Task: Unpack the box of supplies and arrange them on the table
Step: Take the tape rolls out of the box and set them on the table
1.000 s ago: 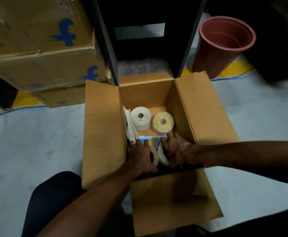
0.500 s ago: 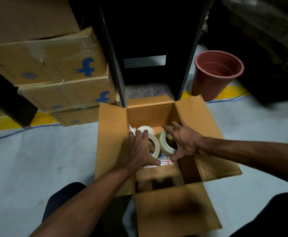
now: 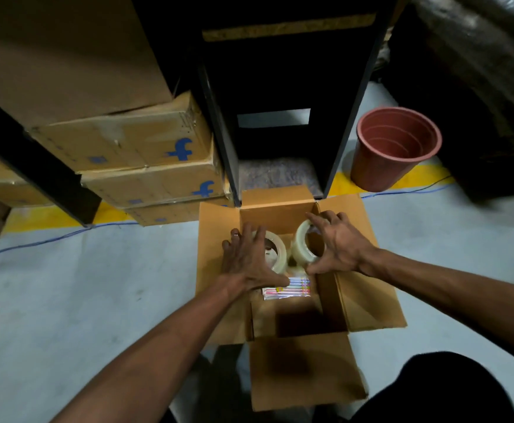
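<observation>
Two rolls of tape were in hand in the head view, one to each hand, both held over the open cardboard box on the pale floor. The left hand was spread wide across the outer face of the left tape roll, fingers fanned over the far rim and thumb hooked under the near rim. The right hand pinched the right tape roll the same way, fingers over the top, thumb below, so that the roll stood on edge with its hollow core facing left. The rolls sat just beside each other, apart from the box walls. Beneath them, a flat packet with coloured stripes lay in the box, and whatever else remained there was hidden by the hands.

By my judgement, the step in hand was the lifting-out of the first supplies, with the unpacking barely begun and nothing yet arranged. No table showed in this view; a dark shelving frame stood at the far side, stacked cartons to the far left, and a reddish pot to the far right. The next move would call for carrying both rolls clear of the flaps, finding the table and setting them down without the smooth rolls slipping from the spread grips.
</observation>
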A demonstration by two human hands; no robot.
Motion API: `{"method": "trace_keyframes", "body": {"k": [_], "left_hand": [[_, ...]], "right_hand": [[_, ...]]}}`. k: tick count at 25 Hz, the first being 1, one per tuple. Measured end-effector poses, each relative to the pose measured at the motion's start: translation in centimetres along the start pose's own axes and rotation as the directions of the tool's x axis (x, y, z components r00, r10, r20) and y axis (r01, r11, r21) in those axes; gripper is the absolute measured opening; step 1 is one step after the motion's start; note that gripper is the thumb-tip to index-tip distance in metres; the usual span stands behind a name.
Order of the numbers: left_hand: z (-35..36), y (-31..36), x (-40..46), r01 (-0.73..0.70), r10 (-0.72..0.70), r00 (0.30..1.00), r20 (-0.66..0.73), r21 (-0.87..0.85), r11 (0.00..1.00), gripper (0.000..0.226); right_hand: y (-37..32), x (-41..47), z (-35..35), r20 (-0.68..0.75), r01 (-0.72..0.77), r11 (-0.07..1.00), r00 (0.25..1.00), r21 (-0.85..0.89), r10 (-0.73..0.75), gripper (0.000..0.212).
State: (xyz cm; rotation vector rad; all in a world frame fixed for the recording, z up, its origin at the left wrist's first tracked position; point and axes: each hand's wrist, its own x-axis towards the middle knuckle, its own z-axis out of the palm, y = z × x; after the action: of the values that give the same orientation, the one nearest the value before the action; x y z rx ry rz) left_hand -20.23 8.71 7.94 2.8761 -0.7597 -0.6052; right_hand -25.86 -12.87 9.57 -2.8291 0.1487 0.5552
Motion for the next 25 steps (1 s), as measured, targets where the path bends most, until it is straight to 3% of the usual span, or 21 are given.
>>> {"method": "trace_keyframes", "body": {"k": [7, 12, 19, 25], "left_hand": [[-13.8, 2.1, -6.6, -0.022, 0.022, 1.0, 0.007, 0.029, 0.999, 0.142], [-22.7, 3.0, -11.2, -0.011, 0.012, 1.0, -0.013, 0.05, 0.999, 0.138], [-35.7, 4.0, -17.0, 0.046, -0.045, 0.999, -0.024, 0.036, 0.998, 0.135], [-42.6, 4.4, -20.3, 0.122, -0.121, 0.992, -0.042, 0.017, 0.992, 0.134]], "right_hand": [[-4.8, -6.9, -11.4, 0.029, -0.028, 0.999, 0.999, 0.041, 0.027, 0.131], [-9.0, -10.7, -19.1, 0.035, -0.008, 0.998, 0.999, 0.067, 0.005, 0.13], [-14.0, -14.6, -30.9, 0.02, 0.023, 0.993, 0.999, 0.113, -0.025, 0.128], [-16.4, -16.7, -37.7, 0.037, 0.087, 0.988, 0.995, 0.126, -0.092, 0.128]]}}
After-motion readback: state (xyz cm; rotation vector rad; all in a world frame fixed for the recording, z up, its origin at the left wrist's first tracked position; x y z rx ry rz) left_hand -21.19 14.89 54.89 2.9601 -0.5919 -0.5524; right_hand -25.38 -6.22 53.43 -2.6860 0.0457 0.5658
